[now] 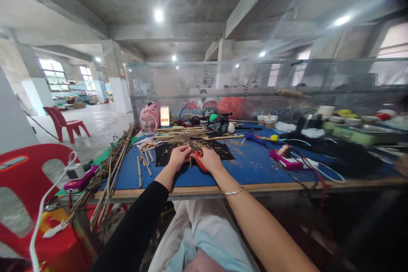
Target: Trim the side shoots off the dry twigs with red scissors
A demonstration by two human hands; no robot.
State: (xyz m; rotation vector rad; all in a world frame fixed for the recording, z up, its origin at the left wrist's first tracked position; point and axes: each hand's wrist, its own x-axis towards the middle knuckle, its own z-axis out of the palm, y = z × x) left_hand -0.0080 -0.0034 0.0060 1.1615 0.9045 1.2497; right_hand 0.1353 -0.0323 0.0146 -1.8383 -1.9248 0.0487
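My right hand [209, 159] is closed round the red handles of a pair of scissors [199, 163], whose dark blades point away from me and slightly left. Beside it, my left hand [179, 157] is pinched shut on a thin stick [190, 162], mostly hidden by the fingers. Both hands are close together over a black mat [223, 149] strewn with pale chips. Short cut stick pieces [139, 172] lie left of the mat. Behind the hands, longer sticks [178, 137] are piled across the table.
Bundled dry stems [110, 168] overhang the blue table's [248, 174] left edge. A purple power strip [287, 160] with cables sits on the right, near a blue glue gun [255, 138]. A pink backpack [149, 118], a lit phone [165, 116] and a mesh screen [178, 80] stand behind.
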